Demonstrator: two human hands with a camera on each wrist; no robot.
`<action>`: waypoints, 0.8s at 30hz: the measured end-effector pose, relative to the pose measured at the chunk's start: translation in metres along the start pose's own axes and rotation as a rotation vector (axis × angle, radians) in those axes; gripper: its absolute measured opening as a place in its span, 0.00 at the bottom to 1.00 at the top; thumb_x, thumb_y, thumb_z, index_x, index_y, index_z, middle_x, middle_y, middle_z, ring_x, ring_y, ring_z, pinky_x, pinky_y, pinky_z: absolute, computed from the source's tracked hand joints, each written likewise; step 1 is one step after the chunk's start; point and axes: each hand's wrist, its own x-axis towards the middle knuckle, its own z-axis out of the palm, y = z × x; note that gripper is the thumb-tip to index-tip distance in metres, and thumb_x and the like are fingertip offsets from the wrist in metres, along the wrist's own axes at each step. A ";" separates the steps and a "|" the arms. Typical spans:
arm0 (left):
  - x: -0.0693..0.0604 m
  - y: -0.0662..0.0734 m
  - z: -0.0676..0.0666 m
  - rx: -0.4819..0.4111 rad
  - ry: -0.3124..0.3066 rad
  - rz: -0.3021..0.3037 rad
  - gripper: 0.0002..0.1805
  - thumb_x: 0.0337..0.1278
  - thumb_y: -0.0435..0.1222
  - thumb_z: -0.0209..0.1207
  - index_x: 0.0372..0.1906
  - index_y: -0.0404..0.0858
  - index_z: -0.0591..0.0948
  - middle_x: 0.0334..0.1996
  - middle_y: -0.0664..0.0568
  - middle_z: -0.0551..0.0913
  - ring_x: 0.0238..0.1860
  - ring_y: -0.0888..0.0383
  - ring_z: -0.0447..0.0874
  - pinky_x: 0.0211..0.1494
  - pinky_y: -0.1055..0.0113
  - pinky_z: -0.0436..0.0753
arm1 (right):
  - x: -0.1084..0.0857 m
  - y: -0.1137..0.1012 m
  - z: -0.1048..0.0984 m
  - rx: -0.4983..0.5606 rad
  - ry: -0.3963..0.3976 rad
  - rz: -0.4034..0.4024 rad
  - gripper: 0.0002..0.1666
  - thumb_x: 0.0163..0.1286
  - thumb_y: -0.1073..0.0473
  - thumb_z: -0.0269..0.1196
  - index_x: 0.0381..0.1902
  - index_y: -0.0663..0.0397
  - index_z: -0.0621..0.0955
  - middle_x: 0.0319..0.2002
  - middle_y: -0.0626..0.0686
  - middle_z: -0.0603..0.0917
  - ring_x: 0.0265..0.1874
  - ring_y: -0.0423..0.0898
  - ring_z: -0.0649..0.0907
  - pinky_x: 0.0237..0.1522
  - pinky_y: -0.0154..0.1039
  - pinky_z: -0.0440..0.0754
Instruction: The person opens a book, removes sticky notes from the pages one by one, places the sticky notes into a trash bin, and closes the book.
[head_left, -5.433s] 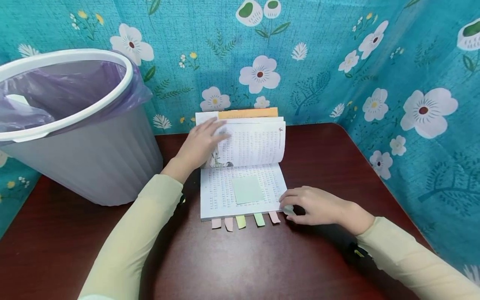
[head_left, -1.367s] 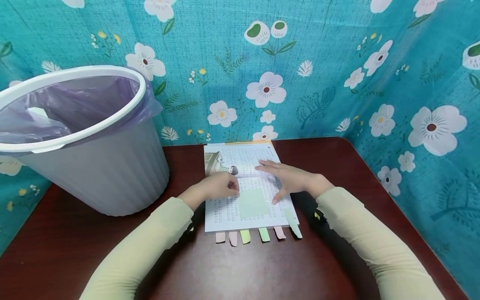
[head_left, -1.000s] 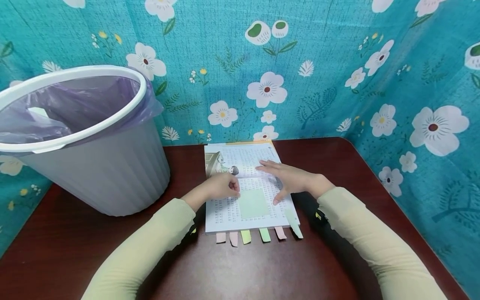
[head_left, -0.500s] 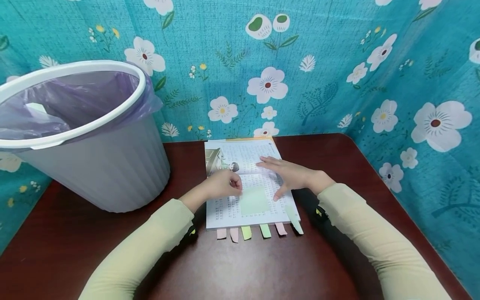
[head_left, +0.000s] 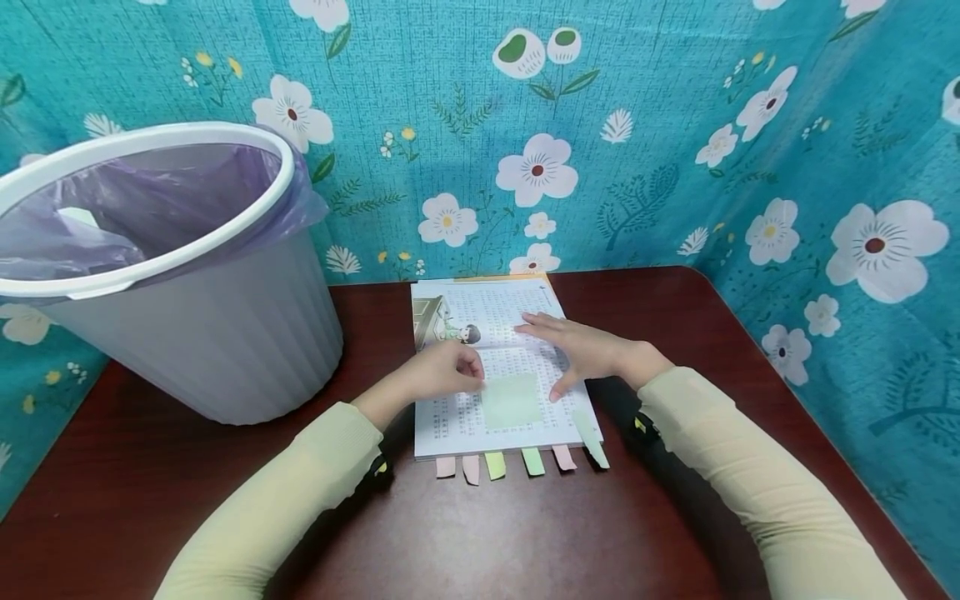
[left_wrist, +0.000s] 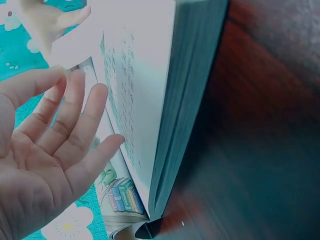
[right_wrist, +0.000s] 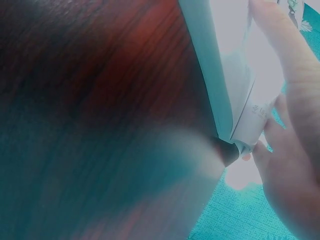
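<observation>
An open book (head_left: 450,425) lies on the table with a pale green sticky note (head_left: 512,402) on its lower page. My left hand (head_left: 442,371) pinches the note's upper left corner between thumb and index finger; in the left wrist view the other fingers of this hand (left_wrist: 55,135) are spread, with the pinched paper (left_wrist: 80,44) beyond. Spread over the book's right side, my right hand (head_left: 592,350) has its thumb near the note; that hand (right_wrist: 290,150) shows at the book's edge in the right wrist view. A pale green strip (head_left: 591,437) sticks out at the lower right corner.
A grey bin (head_left: 217,333) with a purple liner stands at the left, a pale paper piece (head_left: 78,217) inside it. Pink, yellow and green tabs (head_left: 495,465) stick out along the book's near edge. Flowered blue cloth (head_left: 637,125) hangs behind and to the right.
Compared with the oldest frame, the raised pages lie flatter, my left hand has moved from them to the note, and my right hand has left the lower right corner. Lately both hands are nearly still.
</observation>
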 end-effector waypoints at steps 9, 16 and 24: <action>-0.003 -0.001 0.001 -0.005 0.033 -0.051 0.06 0.63 0.33 0.68 0.30 0.39 0.85 0.21 0.55 0.80 0.23 0.61 0.72 0.26 0.70 0.68 | 0.000 -0.002 0.000 0.005 0.005 -0.004 0.69 0.47 0.47 0.83 0.80 0.56 0.59 0.81 0.62 0.52 0.79 0.63 0.52 0.72 0.63 0.58; -0.005 -0.003 -0.002 -0.002 0.070 -0.098 0.06 0.64 0.33 0.67 0.30 0.39 0.84 0.22 0.53 0.83 0.24 0.61 0.73 0.26 0.69 0.69 | 0.001 -0.001 -0.001 -0.005 0.003 -0.007 0.69 0.47 0.45 0.83 0.80 0.56 0.59 0.81 0.63 0.51 0.79 0.63 0.52 0.73 0.63 0.57; -0.010 -0.007 -0.008 -0.042 0.107 -0.105 0.05 0.64 0.32 0.66 0.31 0.37 0.86 0.24 0.54 0.85 0.27 0.60 0.79 0.30 0.68 0.73 | 0.001 0.000 0.000 -0.007 -0.004 0.004 0.69 0.47 0.45 0.83 0.81 0.56 0.59 0.81 0.63 0.51 0.79 0.62 0.52 0.73 0.62 0.57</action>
